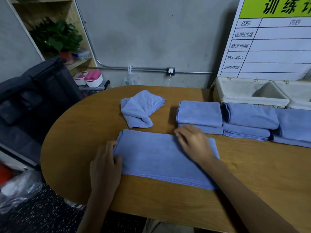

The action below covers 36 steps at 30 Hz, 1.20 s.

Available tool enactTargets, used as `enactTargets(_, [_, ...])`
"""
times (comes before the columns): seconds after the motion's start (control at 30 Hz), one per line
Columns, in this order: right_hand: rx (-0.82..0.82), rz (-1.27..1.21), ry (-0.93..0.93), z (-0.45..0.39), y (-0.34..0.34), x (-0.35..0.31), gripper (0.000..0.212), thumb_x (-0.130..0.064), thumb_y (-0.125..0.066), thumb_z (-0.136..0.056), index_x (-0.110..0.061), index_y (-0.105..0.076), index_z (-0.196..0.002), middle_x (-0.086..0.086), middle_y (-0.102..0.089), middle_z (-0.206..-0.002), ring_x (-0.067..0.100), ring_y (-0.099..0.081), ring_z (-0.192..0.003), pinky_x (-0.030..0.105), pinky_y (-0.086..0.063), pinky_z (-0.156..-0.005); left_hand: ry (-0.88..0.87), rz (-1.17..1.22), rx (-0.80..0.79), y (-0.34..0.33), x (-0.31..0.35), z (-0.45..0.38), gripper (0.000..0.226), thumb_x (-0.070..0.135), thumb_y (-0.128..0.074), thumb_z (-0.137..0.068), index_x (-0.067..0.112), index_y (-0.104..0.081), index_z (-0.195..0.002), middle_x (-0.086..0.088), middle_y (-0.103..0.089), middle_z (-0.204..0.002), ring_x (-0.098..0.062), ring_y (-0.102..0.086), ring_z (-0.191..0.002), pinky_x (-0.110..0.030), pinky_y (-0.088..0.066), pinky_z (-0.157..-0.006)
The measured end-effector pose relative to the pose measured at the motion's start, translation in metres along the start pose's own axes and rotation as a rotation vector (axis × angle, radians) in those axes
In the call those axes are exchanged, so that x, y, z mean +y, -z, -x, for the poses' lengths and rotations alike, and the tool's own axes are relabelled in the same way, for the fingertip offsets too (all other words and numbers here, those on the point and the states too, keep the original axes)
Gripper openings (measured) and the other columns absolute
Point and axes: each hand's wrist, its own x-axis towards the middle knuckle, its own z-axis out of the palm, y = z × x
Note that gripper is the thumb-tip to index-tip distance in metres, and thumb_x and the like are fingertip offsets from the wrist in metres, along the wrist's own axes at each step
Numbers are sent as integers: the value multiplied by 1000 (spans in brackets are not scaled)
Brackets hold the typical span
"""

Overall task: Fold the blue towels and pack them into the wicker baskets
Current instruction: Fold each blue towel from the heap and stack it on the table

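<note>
A blue towel (156,158), folded into a long strip, lies flat on the wooden table (80,132) in front of me. My left hand (105,163) grips its left end, fingers curled over the edge. My right hand (193,142) rests on the far edge near the right end, fingers bent down onto the cloth. A crumpled blue towel (139,108) lies farther back. Folded blue towels (200,115) sit in stacks (250,121) along the right. Behind them stand wicker baskets (249,91) with white liners, the nearer one showing nothing inside.
A white board with printed rows (272,44) leans on the wall at the right. A dark bag (38,91) stands left of the table, with white and pink tubs (90,79) behind it. A plastic bag (18,187) lies on the floor at the lower left.
</note>
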Motion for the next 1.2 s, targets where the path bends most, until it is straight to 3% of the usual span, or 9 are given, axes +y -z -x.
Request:
enactTargets(0.13, [-32,43,-149,43,41,50,14,-21,-58,-96,-15,-71,-98,1,-63,-93,28,-60,-83,37,-47,-65,-51,-222,31,-1,2,2,34,3,-67,-82,22,-66,-111,-10,-52,-120,-29,-53,-97,-43,-39,-74])
enactTargets(0.2, [-30,53,-227,56,53,61,11,-22,-66,-94,-16,-73,-102,2,-64,-96,27,-59,-86,34,-44,-67,-170,-248,58,-5,21,5,40,-7,-70,-73,21,-71,-103,-10,-55,-120,-33,-54,-101,-47,-42,-77])
enactTargets(0.27, [-51,32,-294,60,57,64,16,-27,-67,-94,-18,-72,-106,1,-64,-101,26,-57,-91,34,-44,-69,-341,-91,-8,-15,55,15,37,-8,-70,-72,19,-74,-97,-5,-61,-112,-28,-61,-97,-39,-47,-77])
enactTargets(0.37, [-88,-40,-357,62,58,64,22,-34,-65,-95,-20,-69,-112,-1,-61,-104,22,-58,-94,36,-47,-72,-602,97,-245,-37,116,50,17,26,-56,-90,30,-69,-100,10,-55,-106,-16,-57,-97,-35,-46,-80])
enactTargets(0.43, [-90,-97,-394,61,59,64,23,-35,-66,-94,-21,-68,-112,-1,-59,-103,21,-60,-91,36,-47,-71,-710,83,-320,-56,150,74,22,49,-51,-93,35,-64,-102,12,-51,-103,-16,-54,-98,-38,-44,-79])
enactTargets(0.63, [-75,-187,-435,59,66,65,8,-30,-70,-90,-23,-68,-91,-7,-59,-91,15,-57,-80,30,-37,-66,-714,22,-257,-78,179,93,50,79,-54,-74,33,-58,-95,11,-48,-99,-16,-52,-96,-37,-46,-75])
enactTargets(0.9, [-84,-286,-457,60,66,67,8,-31,-63,-95,-25,-60,-91,-8,-61,-91,11,-57,-81,34,-42,-72,-673,48,-200,-73,183,101,50,70,-60,-70,31,-30,-78,10,-40,-86,-16,-49,-84,-38,-44,-68])
enactTargets(1.07, [-120,-309,-470,59,69,66,9,-33,-57,-99,-29,-52,-93,-13,-62,-81,3,-55,-73,33,-35,-70,-690,0,-158,-77,188,104,35,55,-61,-74,26,-41,-75,7,-45,-83,-17,-51,-80,-36,-43,-63])
enactTargets(1.2, [-68,-447,-509,60,73,66,10,-25,-63,-96,-28,-55,-100,-7,-65,-88,9,-60,-77,30,-44,-71,-701,23,-154,-77,186,105,23,44,-59,-77,26,-46,-73,9,-44,-82,-12,-47,-79,-31,-39,-66])
